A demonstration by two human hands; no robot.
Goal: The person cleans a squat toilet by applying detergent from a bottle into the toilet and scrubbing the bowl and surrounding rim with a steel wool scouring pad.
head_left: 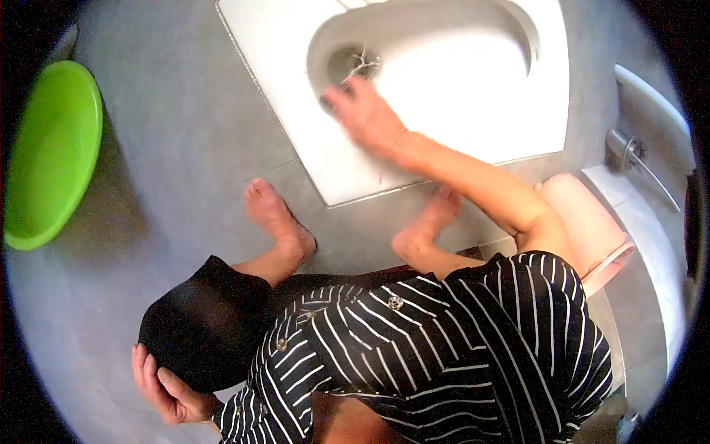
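My right hand (366, 118) reaches over the near rim of a white squat toilet (296, 111), just short of its dark drain hole (344, 66). Motion blurs its fingers, but they look spread, with nothing visible between them. Thin bright streaks (362, 64), perhaps splashing water, show over the hole beyond the fingertips. My left hand (170, 388) lies against my bent knee in black trousers (203, 325), fingers extended and holding nothing.
A bright green basin (55, 155) is at the far left on the grey tiled floor (185, 126). My bare feet (274, 214) are near the toilet's front edge. A pink container (588, 222) is at right, below a metal fitting (629, 152) beside a pale raised edge.
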